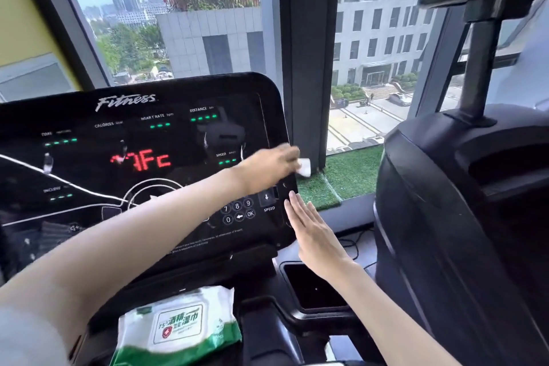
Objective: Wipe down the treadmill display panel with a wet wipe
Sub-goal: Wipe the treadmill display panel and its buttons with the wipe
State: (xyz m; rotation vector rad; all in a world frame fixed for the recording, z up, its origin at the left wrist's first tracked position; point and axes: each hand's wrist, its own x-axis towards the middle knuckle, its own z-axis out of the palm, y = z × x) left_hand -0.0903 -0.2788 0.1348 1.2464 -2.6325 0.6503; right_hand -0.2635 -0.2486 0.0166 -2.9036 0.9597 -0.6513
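Pinched in the left hand (269, 168), the wet wipe (304, 167) sits at the display panel's (148, 175) right edge, likely mid-stroke. Right hand (312, 232), flat and empty-fingered, touches the panel's lower right corner, seemingly steadying it.

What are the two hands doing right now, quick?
Left hand: closed on the wet wipe, at the display panel's right edge.
Right hand: open and flat, holding nothing, fingertips by the panel's right edge.

the display panel (142, 157) says fitness, time, calories, heart rate, distance, speed, incline; the red letters are maybe "fc"
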